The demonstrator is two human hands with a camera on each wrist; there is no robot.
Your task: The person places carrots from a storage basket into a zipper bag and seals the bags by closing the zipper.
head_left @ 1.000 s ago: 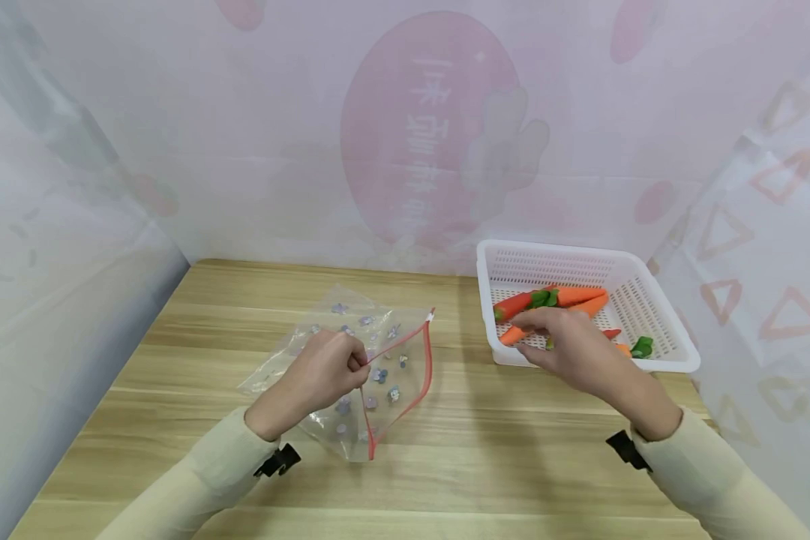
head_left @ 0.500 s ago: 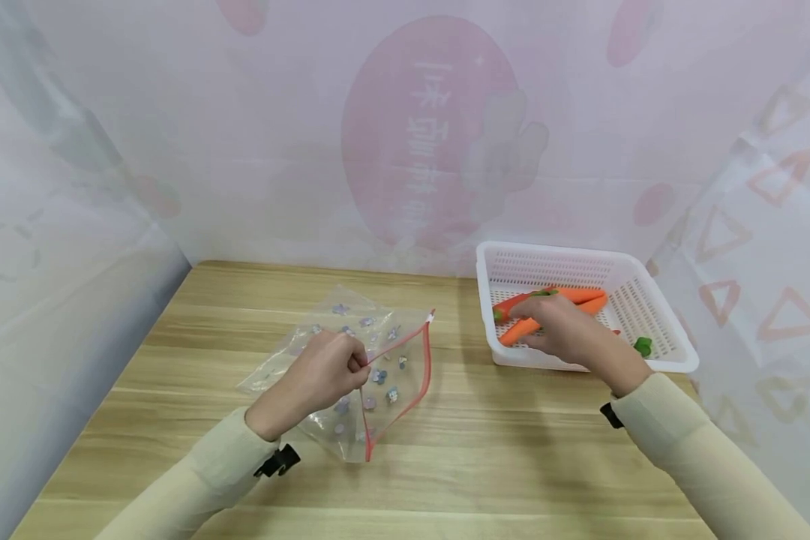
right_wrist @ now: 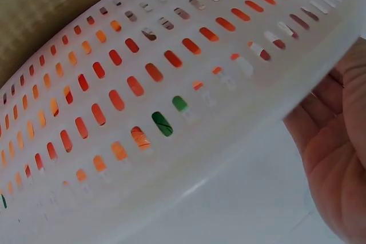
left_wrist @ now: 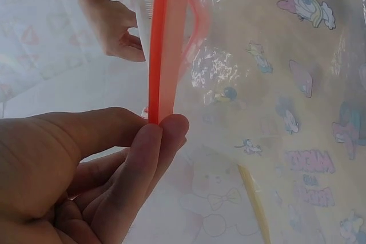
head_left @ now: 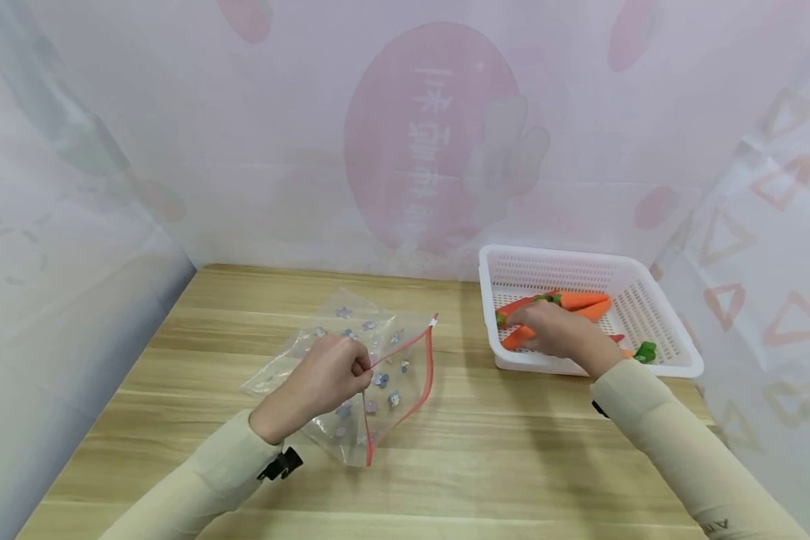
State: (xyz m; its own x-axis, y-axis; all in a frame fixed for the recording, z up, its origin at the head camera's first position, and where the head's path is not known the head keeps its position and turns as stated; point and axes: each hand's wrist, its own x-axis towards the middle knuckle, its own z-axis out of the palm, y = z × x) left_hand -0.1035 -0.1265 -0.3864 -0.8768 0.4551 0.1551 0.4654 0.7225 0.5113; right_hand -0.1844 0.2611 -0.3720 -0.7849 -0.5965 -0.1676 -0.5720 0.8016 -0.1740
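Observation:
My left hand (head_left: 331, 375) pinches the red zip edge (left_wrist: 161, 55) of a clear zip bag (head_left: 405, 394) printed with small cartoon figures. The bag lies on the table with its mouth spread apart on the right. My right hand (head_left: 556, 330) reaches over the near wall of a white perforated basket (head_left: 668, 319), fingers pointing down around an orange carrot (head_left: 515, 337). Those fingertips are hidden among the vegetables, and I cannot tell whether they grip the carrot. A red chili pepper (head_left: 513, 307) with a green stem lies just behind the fingers.
More orange carrot (head_left: 590, 300) folds across the basket's middle, and a green top (head_left: 646, 352) shows at its near right. The wood-grain table (head_left: 445, 480) ends at a pale printed curtain (head_left: 277, 187) behind, with similar sheets on both sides.
My right hand has moved forward and down into the basket, from above its near edge to the carrot. The left hand keeps its pinch on the bag's edge.

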